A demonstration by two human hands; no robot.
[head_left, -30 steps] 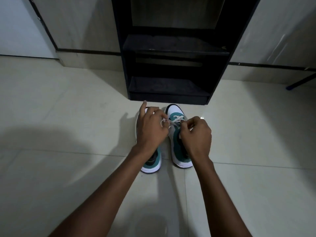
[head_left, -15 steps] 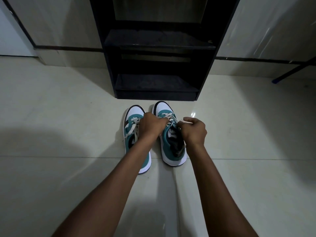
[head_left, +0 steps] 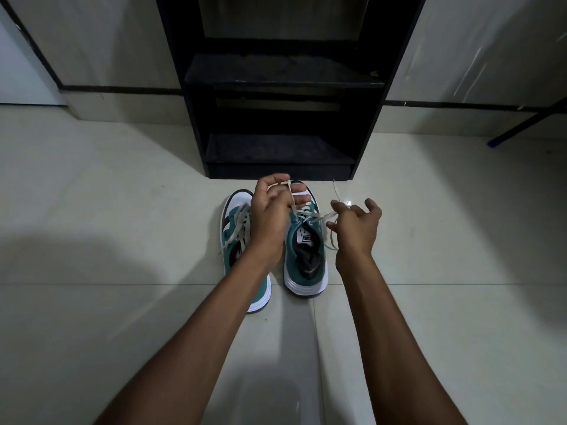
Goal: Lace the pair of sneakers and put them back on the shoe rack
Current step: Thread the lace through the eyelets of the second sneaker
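One lace (head_left: pixel 319 217), pinched by left hand (head_left: pixel 270 216), right hand (head_left: pixel 356 231), above sneaker (head_left: pixel 306 265)

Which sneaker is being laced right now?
The right sneaker: left hand and right hand each hold an end of its lace. The left sneaker has slack laces, in neither hand.

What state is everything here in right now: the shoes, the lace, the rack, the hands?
Left sneaker: on the floor, laced, laces loose.
Right sneaker: on the floor, not yet tied.
Lace: drawn out to both sides, untied.
Left hand: holds one lace end.
Right hand: pinches the other end.
Shoe rack: upright by the wall, sneakers not on it.
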